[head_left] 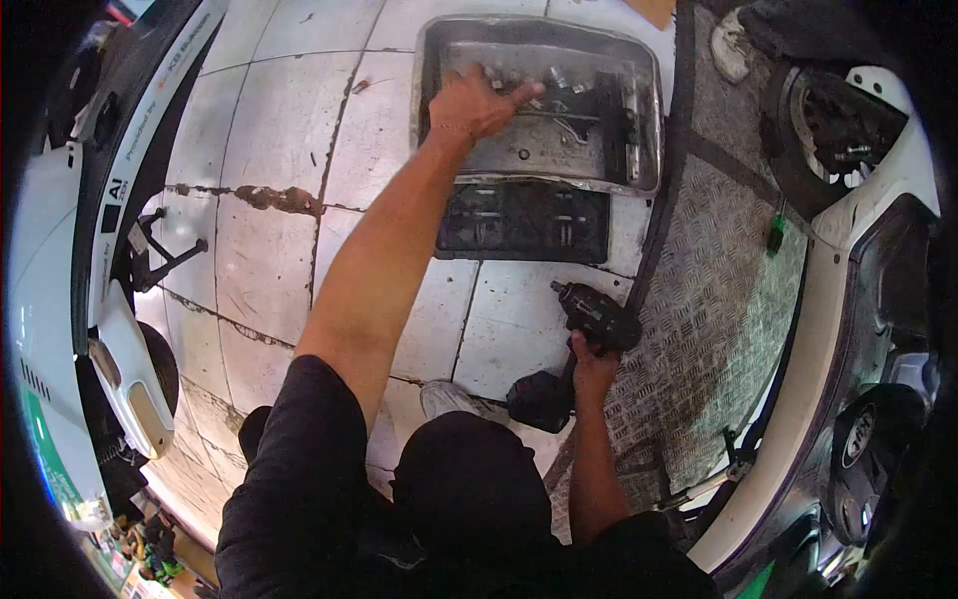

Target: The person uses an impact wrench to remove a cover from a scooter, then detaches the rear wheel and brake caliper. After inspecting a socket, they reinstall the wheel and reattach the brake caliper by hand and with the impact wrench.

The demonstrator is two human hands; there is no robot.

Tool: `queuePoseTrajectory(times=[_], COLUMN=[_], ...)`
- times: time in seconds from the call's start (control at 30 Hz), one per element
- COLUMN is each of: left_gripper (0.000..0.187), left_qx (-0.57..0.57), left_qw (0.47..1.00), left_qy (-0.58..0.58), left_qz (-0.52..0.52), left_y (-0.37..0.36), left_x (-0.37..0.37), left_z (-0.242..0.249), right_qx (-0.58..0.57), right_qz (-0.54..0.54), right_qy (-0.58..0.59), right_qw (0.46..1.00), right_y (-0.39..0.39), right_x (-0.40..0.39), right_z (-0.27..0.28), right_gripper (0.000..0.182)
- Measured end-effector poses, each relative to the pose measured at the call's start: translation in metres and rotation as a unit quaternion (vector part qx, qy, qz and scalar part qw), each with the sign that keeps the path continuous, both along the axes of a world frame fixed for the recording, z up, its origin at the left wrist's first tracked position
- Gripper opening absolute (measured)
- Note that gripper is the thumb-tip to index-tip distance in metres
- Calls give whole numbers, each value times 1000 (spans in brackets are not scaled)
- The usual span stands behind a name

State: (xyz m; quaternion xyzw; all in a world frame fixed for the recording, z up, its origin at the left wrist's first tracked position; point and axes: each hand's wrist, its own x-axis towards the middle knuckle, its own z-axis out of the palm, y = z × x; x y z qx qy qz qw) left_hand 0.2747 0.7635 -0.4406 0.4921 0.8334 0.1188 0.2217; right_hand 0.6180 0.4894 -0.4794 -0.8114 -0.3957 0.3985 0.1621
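My left hand (475,106) reaches into a worn metal tray (654,110), its thumb stretched out to the right and its fingers apart. Under and beside it lie small metal parts (571,130) and dark tools, partly hidden by the hand. A cordless impact driver (599,317) is held just above the floor by my right hand (595,369), fingers wrapped round its handle. The driver's nose points up and left, and its battery (539,401) is toward me. Below the tray's near edge lies a black tool case (524,225) with slots.
White motorbike bodies stand at the left (125,389) and right (798,419). A wheel (828,125) is at the upper right. Metal checker plate (699,329) borders the cracked white tiles (269,255). A shoe (730,45) shows beyond the plate.
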Motion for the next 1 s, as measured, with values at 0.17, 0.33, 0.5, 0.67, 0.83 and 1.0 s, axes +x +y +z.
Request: queuePoseTrajectory(times=[0.17, 0.33, 0.5, 0.67, 0.83, 1.0], left_gripper=[58, 36, 42, 33, 21, 30], left_qx=[9, -59, -57, 208, 179, 75], left_qw=[999, 997, 996, 933, 728, 770], left_qy=[34, 43, -2, -282, -654, -629], left_qz=[26, -35, 65, 83, 100, 77], left_y=[25, 40, 37, 7, -101, -288], left_x=[-5, -5, -3, -34, -82, -164], left_z=[-17, -23, -4, 33, 120, 164], right_qx=[44, 48, 133, 60, 73, -7], right_qz=[10, 24, 13, 55, 6, 44], right_qy=[27, 61, 31, -33, -31, -58], right_qw=[999, 997, 991, 996, 997, 997], right_y=[-4, 5, -3, -10, -9, 3], right_x=[4, -1, 1, 11, 18, 22], right_z=[-7, 7, -11, -16, -40, -41], right_gripper=[59, 62, 53, 48, 53, 74])
